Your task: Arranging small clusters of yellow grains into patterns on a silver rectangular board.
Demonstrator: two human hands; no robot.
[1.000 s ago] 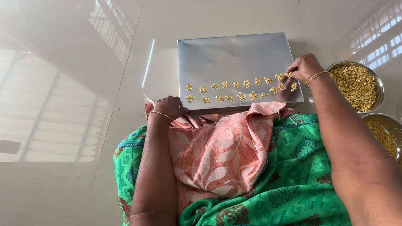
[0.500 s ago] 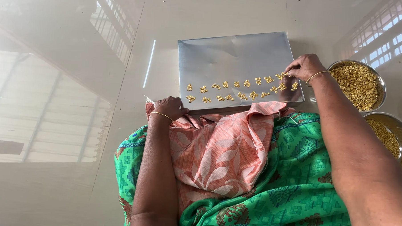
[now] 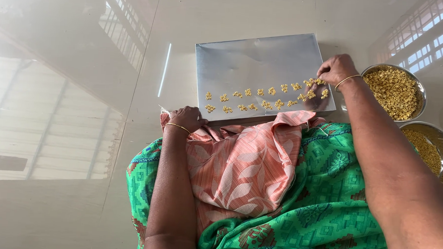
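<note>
Head view, looking down: the right hand (image 3: 336, 69) pinches small yellow clumps (image 3: 261, 97), which lie in two rows on a silver tray (image 3: 253, 57) on the glossy floor. The left hand (image 3: 186, 118) rests loosely curled, gripping nothing, on peach cloth (image 3: 244, 164) beside the tray's near edge.

Her right hand (image 3: 335, 69) reaches forward, fingers pinched together and pointing down; her left hand (image 3: 186, 119) rests curled, close to her body.

Lower bowl (image 3: 429, 146) — cut off at right edge
</note>
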